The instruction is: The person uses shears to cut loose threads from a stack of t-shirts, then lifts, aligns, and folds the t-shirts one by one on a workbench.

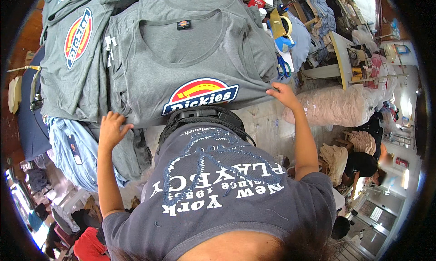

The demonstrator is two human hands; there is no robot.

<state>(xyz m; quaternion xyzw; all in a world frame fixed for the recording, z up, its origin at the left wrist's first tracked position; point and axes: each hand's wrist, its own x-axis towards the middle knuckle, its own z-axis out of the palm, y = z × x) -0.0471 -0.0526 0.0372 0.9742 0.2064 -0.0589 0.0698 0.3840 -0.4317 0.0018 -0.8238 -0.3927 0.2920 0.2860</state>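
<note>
Head view: grey knit shirt (181, 65) lies flat on a stack on the tabletop, round neckline up, oval red-yellow-blue print at its hem. Left hand (111, 127) pinches the hem's left corner; right hand (284, 94) pinches the right corner, fabric pulled taut. Second grey shirt (72, 65) lies just left. Blue-handled scissors (284, 68) rest beside the stack.
</note>
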